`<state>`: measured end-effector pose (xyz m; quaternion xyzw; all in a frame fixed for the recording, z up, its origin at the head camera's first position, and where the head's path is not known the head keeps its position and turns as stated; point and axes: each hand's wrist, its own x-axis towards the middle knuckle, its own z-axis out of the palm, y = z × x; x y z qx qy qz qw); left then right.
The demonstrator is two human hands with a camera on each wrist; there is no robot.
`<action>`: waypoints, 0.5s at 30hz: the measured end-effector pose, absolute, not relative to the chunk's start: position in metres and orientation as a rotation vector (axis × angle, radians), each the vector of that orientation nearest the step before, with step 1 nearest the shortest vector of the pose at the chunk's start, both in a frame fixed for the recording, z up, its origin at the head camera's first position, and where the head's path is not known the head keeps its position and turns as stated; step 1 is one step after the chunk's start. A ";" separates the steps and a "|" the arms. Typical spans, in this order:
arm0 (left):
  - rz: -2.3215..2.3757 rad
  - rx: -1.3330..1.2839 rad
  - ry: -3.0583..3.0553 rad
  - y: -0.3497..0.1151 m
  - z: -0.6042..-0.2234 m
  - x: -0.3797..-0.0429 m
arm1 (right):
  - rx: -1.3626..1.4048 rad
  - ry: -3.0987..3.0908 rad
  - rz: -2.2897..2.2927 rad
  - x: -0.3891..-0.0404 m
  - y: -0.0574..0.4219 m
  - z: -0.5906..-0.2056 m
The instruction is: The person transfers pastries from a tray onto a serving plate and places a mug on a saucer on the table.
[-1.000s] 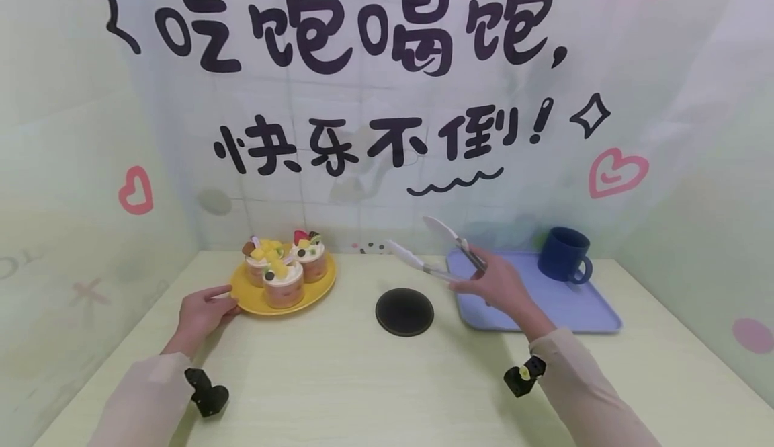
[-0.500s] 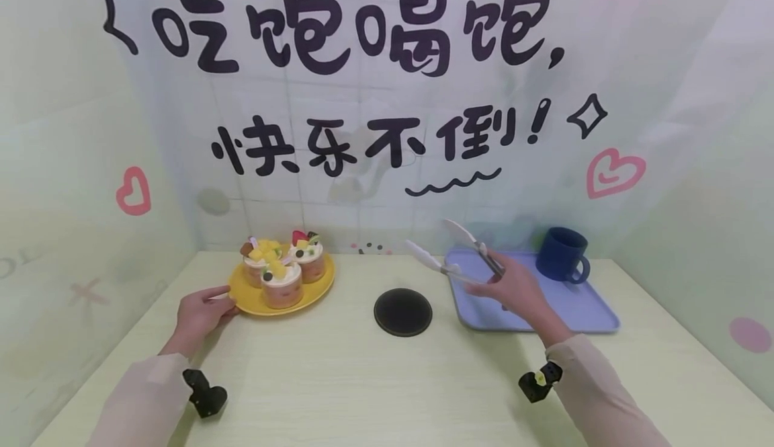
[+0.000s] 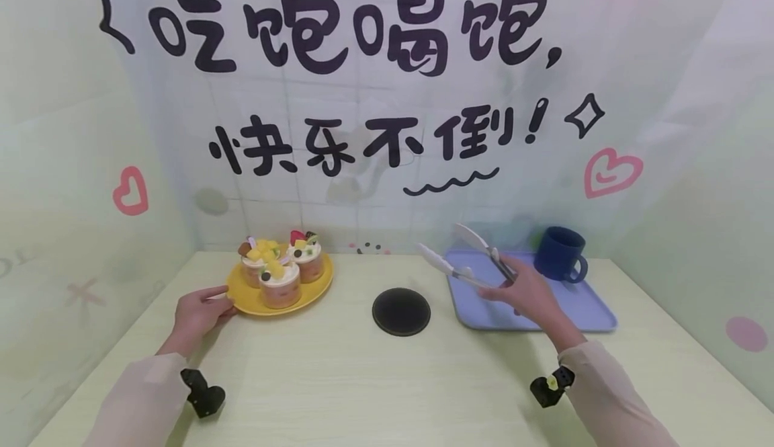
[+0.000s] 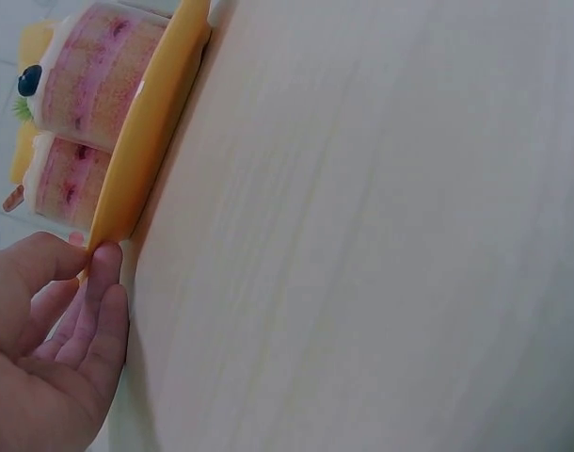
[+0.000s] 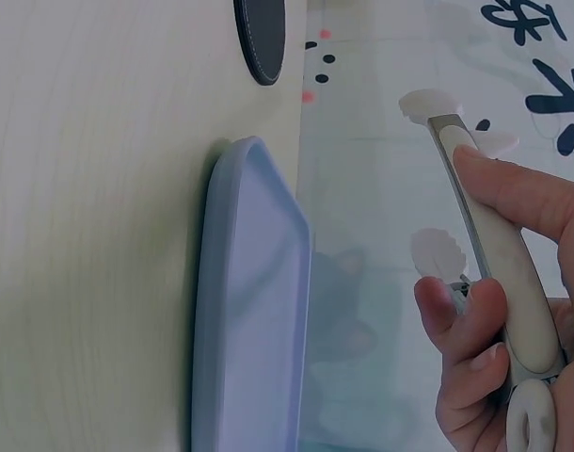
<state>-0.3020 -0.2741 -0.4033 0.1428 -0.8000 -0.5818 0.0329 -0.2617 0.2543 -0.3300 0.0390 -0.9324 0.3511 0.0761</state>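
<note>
My left hand [image 3: 196, 318] pinches the near-left rim of a round yellow plate [image 3: 242, 299] between thumb and fingers, as the left wrist view confirms. On that plate stand three dessert cups [image 3: 281, 289] with pink layers, white cream and fruit pieces on top. My right hand [image 3: 529, 292] grips a pair of tongs [image 5: 503, 254] by their pale handles. The tongs' white tips are spread apart, with nothing between them. Hand and tongs are above the left part of a light blue tray [image 3: 580, 306], clear of its surface in the right wrist view.
A dark blue mug [image 3: 559, 253] stands at the tray's back right. Between plate and tray lies a round black coaster [image 3: 402, 311] on the pale wooden table [image 3: 363, 386]. A printed wall covering [image 3: 338, 212] closes off the back and both sides.
My right hand and the tongs have shifted to the right, farther over the tray. The left hand keeps its pinch on the plate, which has not visibly moved on the table.
</note>
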 end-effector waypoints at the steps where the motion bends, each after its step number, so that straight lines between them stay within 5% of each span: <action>1: -1.792 0.440 -2.462 -0.274 -0.403 -0.302 | 0.111 -2.798 1.048 -0.261 0.256 -0.330; 15: -1.763 0.451 -2.501 -0.275 -0.401 -0.301 | 0.018 -2.825 1.031 -0.251 0.284 -0.333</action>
